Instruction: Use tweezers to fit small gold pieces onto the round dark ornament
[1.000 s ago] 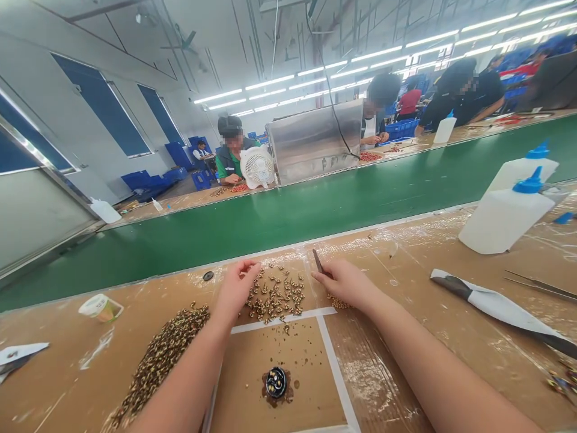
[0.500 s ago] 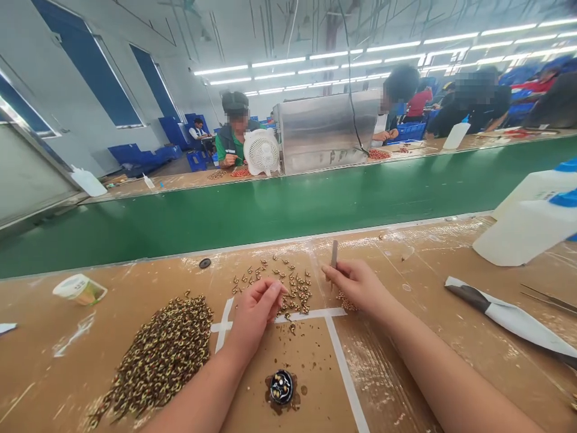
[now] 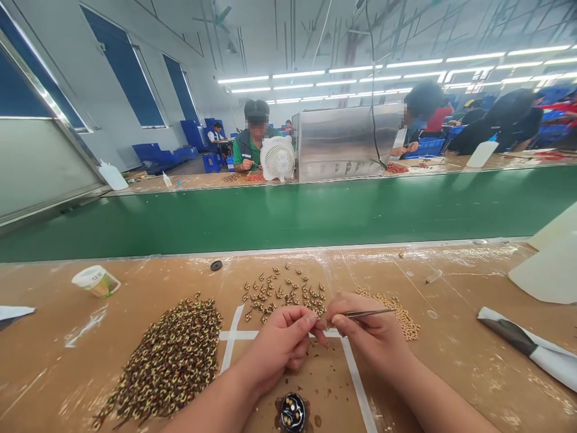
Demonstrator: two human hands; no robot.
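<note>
My right hand (image 3: 367, 328) grips metal tweezers (image 3: 376, 312), which lie nearly level, their tips hidden near my left fingers. Thumb and forefinger of my left hand (image 3: 288, 340) are pinched together; whatever they hold is too small to make out. Just beyond the hands, small brown-and-gold parts (image 3: 279, 292) lie scattered. To the left is a large heap of dark-and-yellow curved pieces (image 3: 174, 355). Small tan beads (image 3: 408, 319) are spread behind my right hand. Below my hands sits a round black dish (image 3: 293, 412) with wet liquid and some light bits in it.
White tape strips (image 3: 358, 385) mark the brown tabletop. A paper cup (image 3: 96, 281) stands tilted at left, near a black disc (image 3: 216, 265). A white bottle (image 3: 547, 267) and a paper-wrapped dark object (image 3: 518, 334) are at right. Beyond runs a green belt (image 3: 270, 216), with people seated across it.
My right hand has moved down and left from the beads to meet my left hand, and the tweezers have swung from upright to nearly level. The camera view has turned slightly left.
</note>
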